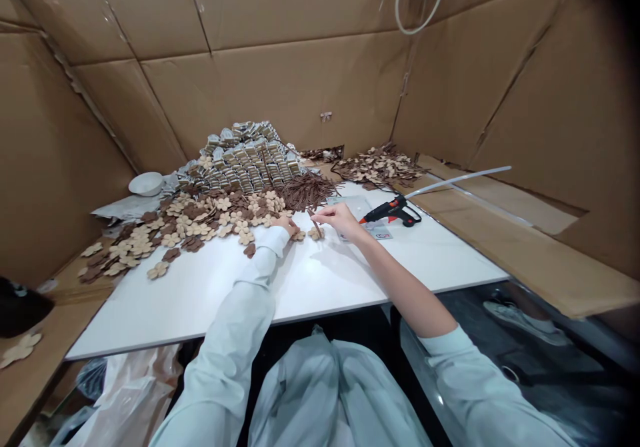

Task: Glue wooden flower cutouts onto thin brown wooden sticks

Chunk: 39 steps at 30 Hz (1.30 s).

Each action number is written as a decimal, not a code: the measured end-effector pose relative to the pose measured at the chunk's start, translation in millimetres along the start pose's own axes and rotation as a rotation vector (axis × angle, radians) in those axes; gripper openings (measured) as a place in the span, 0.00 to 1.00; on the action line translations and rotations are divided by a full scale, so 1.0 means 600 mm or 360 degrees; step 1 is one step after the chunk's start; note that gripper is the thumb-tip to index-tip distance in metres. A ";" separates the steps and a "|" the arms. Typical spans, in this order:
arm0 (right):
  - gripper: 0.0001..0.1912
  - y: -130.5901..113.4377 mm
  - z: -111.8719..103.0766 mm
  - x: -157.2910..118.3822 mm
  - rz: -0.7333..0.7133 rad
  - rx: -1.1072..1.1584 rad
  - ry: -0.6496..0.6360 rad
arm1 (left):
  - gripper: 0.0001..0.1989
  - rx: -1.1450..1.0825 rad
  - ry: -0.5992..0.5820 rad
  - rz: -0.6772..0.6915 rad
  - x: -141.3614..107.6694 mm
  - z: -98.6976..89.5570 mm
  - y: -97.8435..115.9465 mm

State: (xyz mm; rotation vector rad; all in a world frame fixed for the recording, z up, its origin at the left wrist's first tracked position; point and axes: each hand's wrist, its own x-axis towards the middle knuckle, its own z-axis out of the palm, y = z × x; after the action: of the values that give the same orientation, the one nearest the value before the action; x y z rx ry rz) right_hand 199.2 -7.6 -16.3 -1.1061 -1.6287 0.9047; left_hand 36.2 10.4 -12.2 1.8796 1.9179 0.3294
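My right hand (336,219) pinches a thin brown strip (315,223) above a beige flower piece (316,234) on the white board (330,280). Just left of it, my left hand (286,224) rests low over the board beside another beige flower piece (299,236); its fingers are bent, and what they hold, if anything, is too small to tell. Behind both hands lies a heap of brown strips (307,192). A black and orange glue gun (393,212) with a long clear glue stick lies to the right of my right hand.
Beige and brown flower pieces (190,217) spread over the board's left and back. Behind them rises a stack of small silvery packets (245,164). A white bowl (146,184) stands back left, and more flower pieces (383,166) lie back right. Cardboard walls (300,74) enclose the table.
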 end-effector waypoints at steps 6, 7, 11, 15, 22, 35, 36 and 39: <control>0.12 -0.002 0.001 -0.002 -0.0017 -0.0028 -0.0101 | 0.07 -0.0470 0.0049 0.0009 0.011 0.011 -0.015; 0.12 -0.002 0.000 -0.003 -0.0015 -0.0039 -0.0145 | 0.08 -0.0596 0.0066 0.0011 0.013 0.012 -0.017; 0.13 -0.006 0.000 -0.010 0.0014 -0.0047 -0.0353 | 0.09 -0.1009 0.0051 -0.0028 0.013 0.007 -0.015; 0.12 -0.011 0.000 -0.013 0.0062 -0.0027 -0.0373 | 0.09 -0.1528 -0.0121 -0.0108 -0.008 -0.010 0.006; 0.16 -0.021 0.000 -0.014 0.0205 0.0086 -0.0269 | 0.09 -0.1865 -0.0199 0.0152 -0.045 -0.028 0.032; 0.13 -0.023 -0.002 -0.016 0.0215 0.0052 -0.0286 | 0.14 -0.1793 -0.0225 0.0212 -0.038 -0.014 0.032; 0.12 -0.023 -0.001 -0.015 0.0207 0.0047 -0.0289 | 0.15 -0.1778 -0.0177 0.0244 -0.038 -0.010 0.031; 0.12 -0.021 0.001 -0.014 0.0193 0.0037 -0.0273 | 0.16 -0.1752 0.0020 0.0367 -0.035 0.001 0.028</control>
State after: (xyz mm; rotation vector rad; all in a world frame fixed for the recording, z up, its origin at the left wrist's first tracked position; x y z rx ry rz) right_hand 196.8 -19.5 -7.5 -1.1470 -1.6988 1.1210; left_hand 51.3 -9.5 -1.9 1.2850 1.0802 1.1734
